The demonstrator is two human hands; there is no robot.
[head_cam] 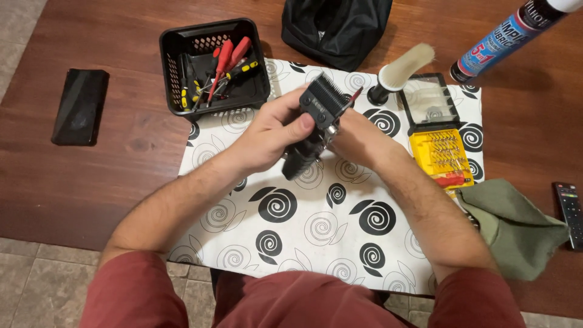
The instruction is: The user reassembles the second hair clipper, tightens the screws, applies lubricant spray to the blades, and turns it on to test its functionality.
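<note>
One hair clipper (316, 124), black, sits at frame centre, blade end toward 12 o'clock, over the one spiral-print mat (316, 225) on the brown counter (91, 182). Left hand (267, 130) is clenched around the clipper body from 9 o'clock, thumb on the head. Right hand (358, 136) is at 3 o'clock of the clipper, touching it; a thin red-tipped tool shows at its fingers, but I cannot tell how it grips.

Counts:
- one black basket (176, 58) at 10 o'clock, holding several red and yellow screwdrivers (225, 64)
- one brush (401, 73) at 1 o'clock
- one yellow bit case (440, 158), lid open, at 3 o'clock
- one spray can (504, 39)
- one green cloth (516, 228)
- one black bag (334, 27)
- one phone (80, 106)
- one remote (571, 212).
</note>
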